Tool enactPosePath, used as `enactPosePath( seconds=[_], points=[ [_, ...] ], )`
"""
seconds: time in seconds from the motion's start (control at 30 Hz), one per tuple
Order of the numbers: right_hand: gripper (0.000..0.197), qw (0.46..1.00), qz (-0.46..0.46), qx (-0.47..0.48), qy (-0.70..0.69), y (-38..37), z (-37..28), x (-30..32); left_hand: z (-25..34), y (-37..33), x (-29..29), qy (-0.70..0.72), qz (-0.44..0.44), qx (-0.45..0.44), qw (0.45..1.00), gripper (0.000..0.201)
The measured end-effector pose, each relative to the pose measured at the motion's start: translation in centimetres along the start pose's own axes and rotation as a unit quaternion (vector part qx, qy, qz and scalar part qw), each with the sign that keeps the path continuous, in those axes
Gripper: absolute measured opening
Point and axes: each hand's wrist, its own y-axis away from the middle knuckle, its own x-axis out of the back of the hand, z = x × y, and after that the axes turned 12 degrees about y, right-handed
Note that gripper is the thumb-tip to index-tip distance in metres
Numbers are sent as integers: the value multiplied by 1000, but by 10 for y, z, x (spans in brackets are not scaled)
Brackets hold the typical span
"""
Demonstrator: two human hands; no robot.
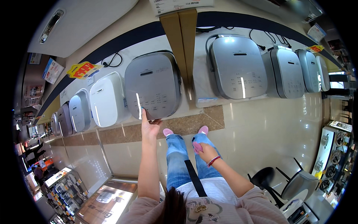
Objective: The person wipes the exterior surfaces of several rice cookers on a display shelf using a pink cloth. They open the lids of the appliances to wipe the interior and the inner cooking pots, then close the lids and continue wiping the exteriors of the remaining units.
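A grey rice cooker (pixel 153 84) with a touch panel on its lid stands on the display shelf in front of me. My left hand (pixel 150 128) is at its front edge, palm turned up. The thumb rests on the lid by the panel, and the other fingers curl at the front edge, their tips partly hidden. Over my thigh, my right hand (pixel 208 153) is closed around a crumpled pink cloth (pixel 197 148). A white rice cooker (pixel 108 99) sits just left of the grey one. Right of the divider stands a larger silver-grey rice cooker (pixel 238 67).
More cookers line the shelf at both sides, such as a grey one (pixel 289 72). A brown divider (pixel 182 48) splits the shelf. Black cords (pixel 113 60) lie behind. Below right are a black stool (pixel 264 177) and a grey chair (pixel 300 184); below left, a display table (pixel 106 201).
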Motion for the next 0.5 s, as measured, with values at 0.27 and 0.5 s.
enactPosePath(
  seconds=[0.27, 0.5],
  points=[
    [33, 999, -19, -27, -3, 2, 18, -9, 3, 3, -2, -19, -40, 145, 988, 99],
    [30, 998, -43, -42, -9, 5, 18, -13, -12, 8, -6, -75, 28, -3, 997, 113]
  ],
)
